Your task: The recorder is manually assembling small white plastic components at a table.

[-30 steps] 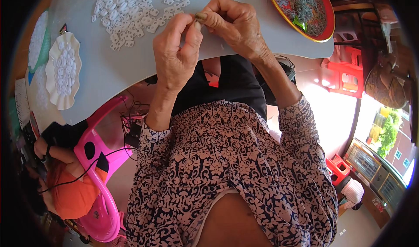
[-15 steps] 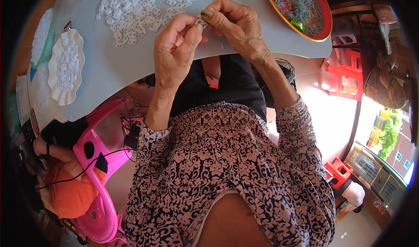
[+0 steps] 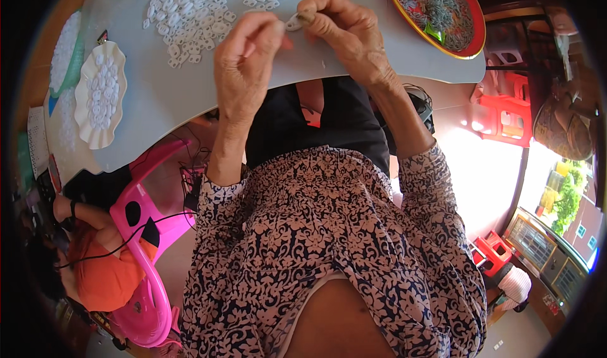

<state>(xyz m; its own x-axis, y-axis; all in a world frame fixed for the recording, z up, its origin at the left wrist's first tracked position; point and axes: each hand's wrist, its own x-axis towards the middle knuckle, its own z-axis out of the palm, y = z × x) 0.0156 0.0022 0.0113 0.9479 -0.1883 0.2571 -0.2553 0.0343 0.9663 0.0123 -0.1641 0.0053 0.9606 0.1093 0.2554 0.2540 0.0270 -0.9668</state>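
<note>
My right hand point(image 3: 348, 38) pinches a small white plastic piece point(image 3: 293, 23) between thumb and fingers, above the near edge of the grey table point(image 3: 190, 92). Just left of it is my left hand point(image 3: 245, 67), a little apart from the piece. Its fingers are loosely curled, slightly blurred, with nothing visible in them. Beyond my hands lies a spread pile of similar white plastic pieces point(image 3: 193, 19) with holes. To the right, a red round tray point(image 3: 482, 35) with a gold rim holds many small grey parts point(image 3: 442, 16) and a bit of green.
A cream wavy-edged dish point(image 3: 81, 98) of white pieces stands at the table's left, beside a green container point(image 3: 68, 67) holding more. A person in orange point(image 3: 107, 269) sits by a pink chair point(image 3: 152, 231). Red stools point(image 3: 506, 114) stand on the right.
My left hand has drawn back to the left, off the white piece both hands were holding. The right hand keeps the piece and has barely moved.
</note>
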